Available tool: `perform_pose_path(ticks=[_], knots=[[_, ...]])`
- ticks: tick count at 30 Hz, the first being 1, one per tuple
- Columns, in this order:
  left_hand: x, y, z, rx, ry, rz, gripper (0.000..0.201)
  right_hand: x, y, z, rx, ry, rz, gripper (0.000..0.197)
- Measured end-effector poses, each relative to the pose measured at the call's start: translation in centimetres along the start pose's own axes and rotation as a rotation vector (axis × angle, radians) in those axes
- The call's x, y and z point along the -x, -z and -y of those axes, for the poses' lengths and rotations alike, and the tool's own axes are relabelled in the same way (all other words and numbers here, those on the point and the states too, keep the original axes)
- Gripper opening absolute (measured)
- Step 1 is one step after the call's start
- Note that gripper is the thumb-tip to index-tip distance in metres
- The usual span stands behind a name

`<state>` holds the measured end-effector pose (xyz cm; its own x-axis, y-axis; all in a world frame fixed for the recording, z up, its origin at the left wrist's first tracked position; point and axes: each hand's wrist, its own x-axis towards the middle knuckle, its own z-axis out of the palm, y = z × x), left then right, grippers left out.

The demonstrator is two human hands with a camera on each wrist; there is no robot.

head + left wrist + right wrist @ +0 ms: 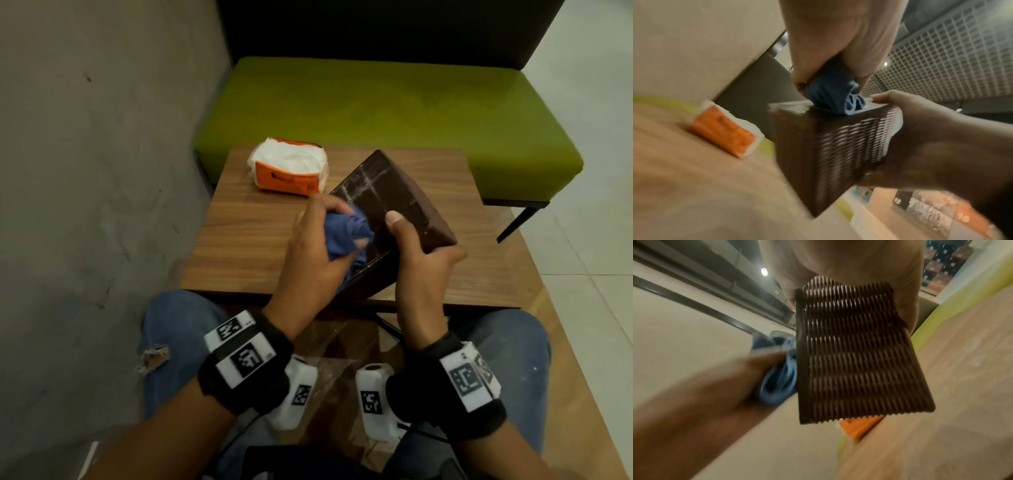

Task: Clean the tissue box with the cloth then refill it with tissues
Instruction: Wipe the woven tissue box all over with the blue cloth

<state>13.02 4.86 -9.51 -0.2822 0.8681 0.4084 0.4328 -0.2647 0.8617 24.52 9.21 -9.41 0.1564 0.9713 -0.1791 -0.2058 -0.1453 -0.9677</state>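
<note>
A dark brown woven tissue box (387,202) (830,146) (851,353) is tilted up above the wooden table (246,240), its smooth face with pale streaks turned toward me. My right hand (421,260) grips its near right end, thumb on the smooth face. My left hand (318,246) holds a bunched blue cloth (346,229) (834,95) (777,382) and presses it against that face. An orange pack of white tissues (291,168) (725,134) lies on the table's far left part.
A green bench seat (394,113) with a dark backrest stands behind the table. A grey wall (96,154) runs along the left. My knees in blue jeans (178,329) sit under the table's near edge. Pale floor tiles (589,240) lie to the right.
</note>
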Motion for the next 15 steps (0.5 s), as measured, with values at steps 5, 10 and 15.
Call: perform_pose_path(ticks=[5, 10, 15], knots=[[0.9, -0.7, 0.1, -0.035, -0.067, 0.043, 0.036, -1.1, -0.2, 0.7, -0.084, -0.073, -0.030, 0.069], [1.9, 0.8, 2.7, -0.036, 0.053, -0.019, 0.038, -1.3, 0.2, 0.2, -0.068, -0.098, -0.030, 0.067], [0.8, -0.7, 1.4, -0.047, -0.031, 0.036, 0.040, -0.9, -0.6, 0.0, -0.047, -0.125, -0.050, 0.064]])
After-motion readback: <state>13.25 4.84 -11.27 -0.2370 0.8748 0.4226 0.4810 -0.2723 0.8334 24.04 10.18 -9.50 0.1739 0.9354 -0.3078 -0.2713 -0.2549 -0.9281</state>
